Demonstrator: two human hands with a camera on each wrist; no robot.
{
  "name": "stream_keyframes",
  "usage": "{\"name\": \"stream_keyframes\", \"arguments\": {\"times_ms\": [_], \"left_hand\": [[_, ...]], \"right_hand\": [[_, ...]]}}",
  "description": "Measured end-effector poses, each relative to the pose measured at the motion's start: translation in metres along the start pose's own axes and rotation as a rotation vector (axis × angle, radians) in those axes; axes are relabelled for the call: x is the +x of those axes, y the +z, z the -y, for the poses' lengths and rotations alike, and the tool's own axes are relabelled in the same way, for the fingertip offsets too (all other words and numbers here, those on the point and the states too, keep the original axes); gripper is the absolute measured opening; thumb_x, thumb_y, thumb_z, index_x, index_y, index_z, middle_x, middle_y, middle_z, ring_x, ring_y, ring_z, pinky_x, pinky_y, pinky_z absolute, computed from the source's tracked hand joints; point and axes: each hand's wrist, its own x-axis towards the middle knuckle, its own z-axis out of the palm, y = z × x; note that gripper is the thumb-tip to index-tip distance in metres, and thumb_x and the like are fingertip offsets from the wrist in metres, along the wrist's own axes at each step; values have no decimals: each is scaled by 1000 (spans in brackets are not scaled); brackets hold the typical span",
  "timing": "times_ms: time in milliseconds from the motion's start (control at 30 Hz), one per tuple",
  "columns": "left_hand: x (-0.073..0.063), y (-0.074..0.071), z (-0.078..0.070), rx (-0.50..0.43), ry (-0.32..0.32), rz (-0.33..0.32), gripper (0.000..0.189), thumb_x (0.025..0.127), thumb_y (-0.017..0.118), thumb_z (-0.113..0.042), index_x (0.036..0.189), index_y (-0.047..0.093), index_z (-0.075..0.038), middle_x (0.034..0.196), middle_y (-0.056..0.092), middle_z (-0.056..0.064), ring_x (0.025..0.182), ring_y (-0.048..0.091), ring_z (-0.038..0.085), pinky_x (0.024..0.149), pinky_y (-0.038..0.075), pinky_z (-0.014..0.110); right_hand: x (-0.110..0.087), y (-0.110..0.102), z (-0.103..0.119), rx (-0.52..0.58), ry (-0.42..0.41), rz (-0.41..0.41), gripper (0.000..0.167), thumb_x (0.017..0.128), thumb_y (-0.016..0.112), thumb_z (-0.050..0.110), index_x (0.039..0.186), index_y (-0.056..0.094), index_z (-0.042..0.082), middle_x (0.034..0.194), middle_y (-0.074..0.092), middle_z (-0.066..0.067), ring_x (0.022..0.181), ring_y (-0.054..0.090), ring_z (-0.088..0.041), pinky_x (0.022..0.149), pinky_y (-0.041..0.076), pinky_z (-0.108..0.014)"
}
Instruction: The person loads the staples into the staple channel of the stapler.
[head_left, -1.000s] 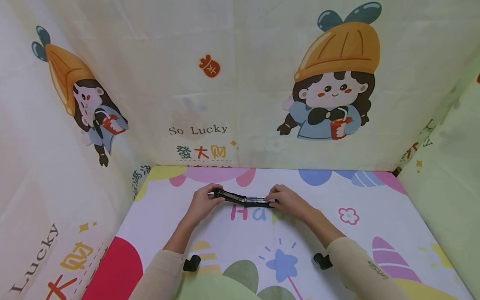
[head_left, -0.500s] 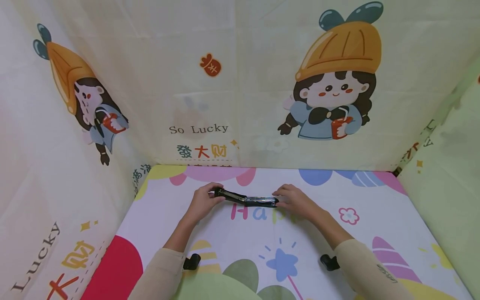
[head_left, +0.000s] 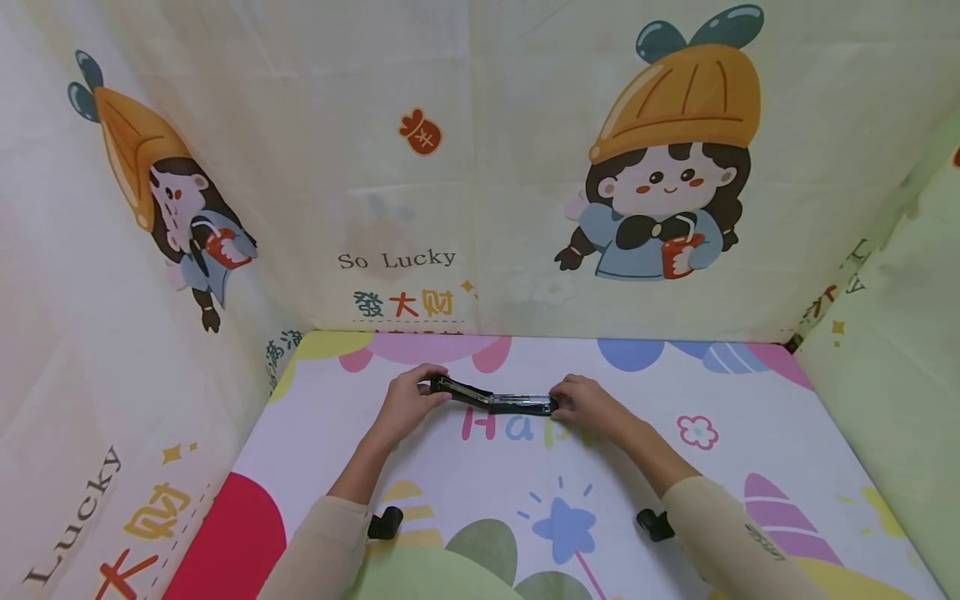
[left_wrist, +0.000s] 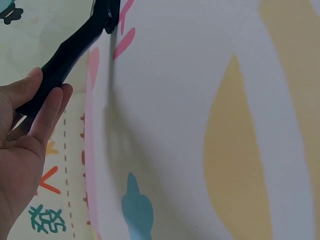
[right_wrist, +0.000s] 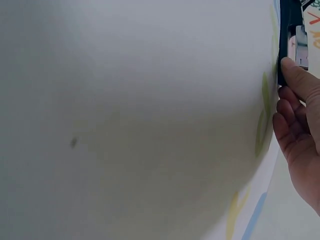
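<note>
A black stapler [head_left: 521, 404], swung wide apart at its hinge, is held above the table with its metal inner side showing. Its left arm slopes up to my left hand [head_left: 405, 404], which pinches that end. My right hand [head_left: 588, 404] grips the far right end. In the left wrist view, thumb and fingers clasp the dark stapler arm [left_wrist: 75, 52]. At the edge of the right wrist view, the thumb presses the other stapler arm [right_wrist: 284, 45], beside a shiny metal part; the fingers are curled behind it.
The table [head_left: 465, 483] wears a white cloth with coloured prints. Patterned cloth walls [head_left: 510, 208] stand at the back and both sides. A black wrist device shows at the left cuff [head_left: 386, 523] and another at the right cuff [head_left: 656, 525].
My right hand, earlier over the stapler's metal rail, has slid right and now grips the right end. The left hand and the stapler have hardly moved.
</note>
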Motion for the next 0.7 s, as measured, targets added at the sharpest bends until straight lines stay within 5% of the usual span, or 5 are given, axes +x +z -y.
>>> {"name": "stream_keyframes", "arguments": {"times_ms": [700], "left_hand": [[3,10,-15,-59,42,-14,48,84,83,-3,130,68,-6,124,70,11,108,72,30,89,63,38]], "right_hand": [[2,2,3,55,55,6,28,87,83,13,110,73,-1,99,66,-5,89,60,-14,83,56,-35]]}}
